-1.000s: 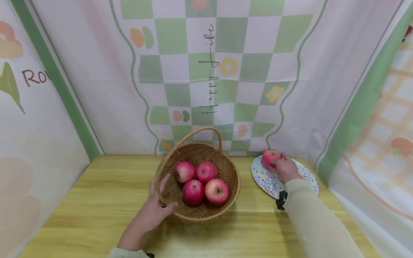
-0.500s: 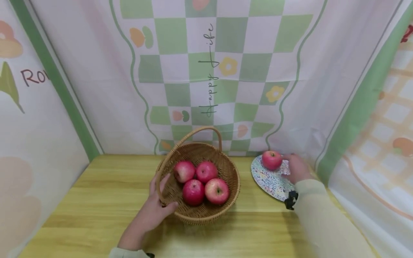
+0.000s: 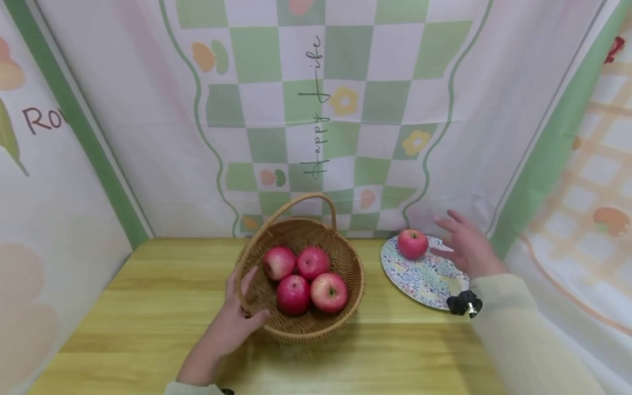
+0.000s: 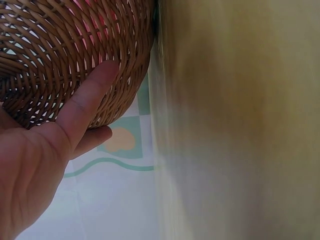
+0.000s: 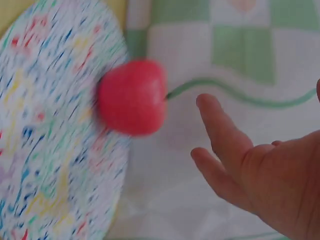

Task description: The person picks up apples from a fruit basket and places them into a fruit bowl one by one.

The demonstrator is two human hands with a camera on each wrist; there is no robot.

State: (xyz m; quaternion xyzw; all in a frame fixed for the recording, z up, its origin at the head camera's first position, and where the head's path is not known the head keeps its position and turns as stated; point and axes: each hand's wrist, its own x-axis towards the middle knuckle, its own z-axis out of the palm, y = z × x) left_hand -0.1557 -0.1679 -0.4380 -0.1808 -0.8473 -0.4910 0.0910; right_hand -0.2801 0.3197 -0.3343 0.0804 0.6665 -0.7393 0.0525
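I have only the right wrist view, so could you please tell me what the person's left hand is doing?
Observer: The left hand holds the basket at its left side, as the head view shows.
Operator: Thank you; could you tell me what is inside the basket?
Observer: Four apples lie in it, close together.
Operator: And where is it relative to the plate, please?
Observer: It is to the left of the plate, with a strip of table showing between them.

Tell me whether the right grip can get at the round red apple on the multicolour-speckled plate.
Likely yes: the right grip is unoccupied, beside the round red apple, with nothing visible between them.
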